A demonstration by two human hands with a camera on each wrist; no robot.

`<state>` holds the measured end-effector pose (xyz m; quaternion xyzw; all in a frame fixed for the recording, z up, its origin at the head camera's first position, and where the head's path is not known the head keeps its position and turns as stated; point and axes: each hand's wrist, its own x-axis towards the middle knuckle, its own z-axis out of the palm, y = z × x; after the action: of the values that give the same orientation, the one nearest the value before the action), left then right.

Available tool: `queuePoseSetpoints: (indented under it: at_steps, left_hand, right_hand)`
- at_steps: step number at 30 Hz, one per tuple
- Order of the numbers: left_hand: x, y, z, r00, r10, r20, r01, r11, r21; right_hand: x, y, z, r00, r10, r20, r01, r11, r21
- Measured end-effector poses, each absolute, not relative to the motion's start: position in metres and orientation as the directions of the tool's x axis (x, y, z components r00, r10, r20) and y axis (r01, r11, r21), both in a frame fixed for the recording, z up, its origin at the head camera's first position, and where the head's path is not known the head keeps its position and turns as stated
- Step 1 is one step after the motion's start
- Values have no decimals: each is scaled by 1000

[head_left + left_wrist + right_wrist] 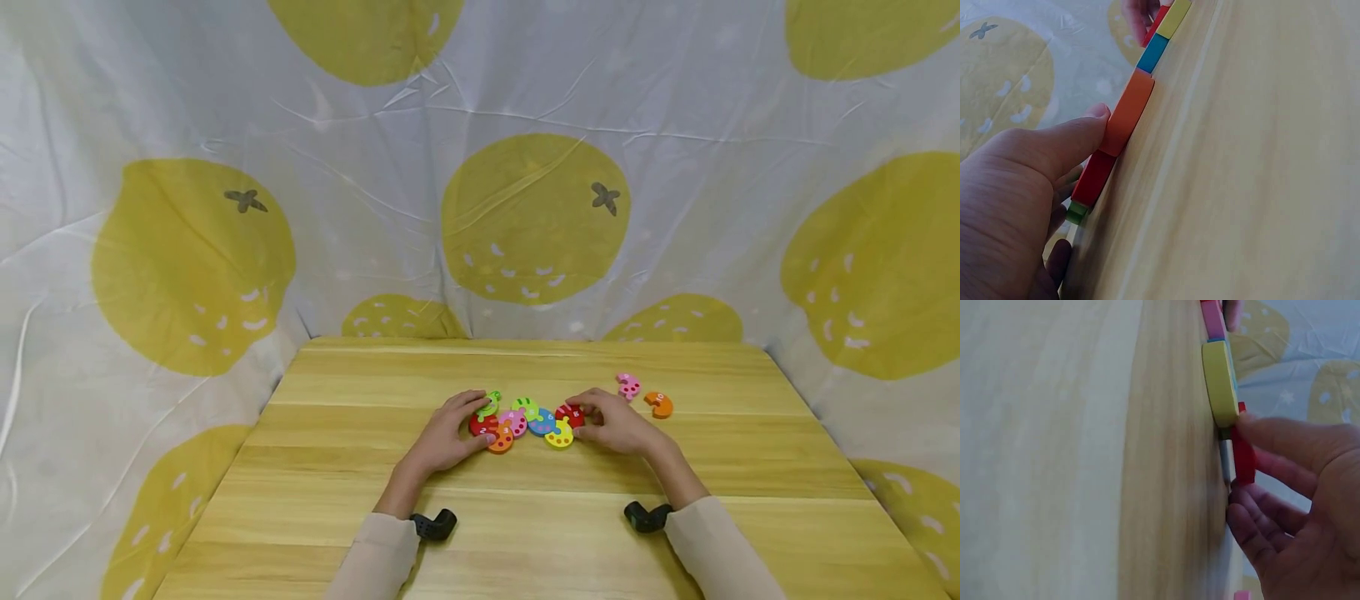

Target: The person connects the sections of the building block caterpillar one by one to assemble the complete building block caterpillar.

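Observation:
A row of joined, numbered puzzle pieces forms a caterpillar on the table. At its left end is a green head piece (489,404), followed by a red piece (1093,179) and an orange piece (1127,112). My left hand (446,435) holds this end, thumb against the orange piece's near side and fingers around the far side. Pink, green (524,408), blue (542,422) and yellow (1219,384) pieces continue rightward. With thumb and forefinger, my right hand (617,422) pinches the red number 8 piece (1244,456), which sits slightly raised beside the yellow one.
Two loose pieces, a pink one (629,385) and an orange number 10 (659,405), lie beyond my right hand. The wooden table (525,533) meets a lemon-print cloth (375,208) at the back and sides. A black wrist camera (435,525) sits at each cuff.

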<state>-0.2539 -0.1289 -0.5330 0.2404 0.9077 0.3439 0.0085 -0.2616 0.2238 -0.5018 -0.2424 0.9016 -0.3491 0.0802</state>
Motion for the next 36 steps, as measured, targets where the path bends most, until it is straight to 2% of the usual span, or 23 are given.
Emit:
queuePoseSetpoints:
  at_steps: [11, 20, 25, 32, 36]
  left_hand:
    - [-256, -129, -532, -882, 444, 158, 439, 651, 620]
    - [-254, -129, -535, -887, 433, 162, 434, 657, 616]
    - [-254, -130, -536, -891, 421, 169, 428, 656, 622]
    - [-255, -130, -536, -892, 422, 162, 425, 661, 618]
    - [-255, -129, -536, -891, 425, 160, 425, 654, 625]
  right_hand:
    - [-261, 224, -508, -888, -460, 21, -346, 636, -690]
    - [-255, 236, -511, -931, -360, 66, -296, 635, -714]
    - [-254, 248, -508, -956, -281, 81, -254, 659, -708]
    - [-263, 262, -504, -983, -107, 149, -180, 708, -683]
    - [-269, 267, -502, -989, -35, 141, -120, 744, -657]
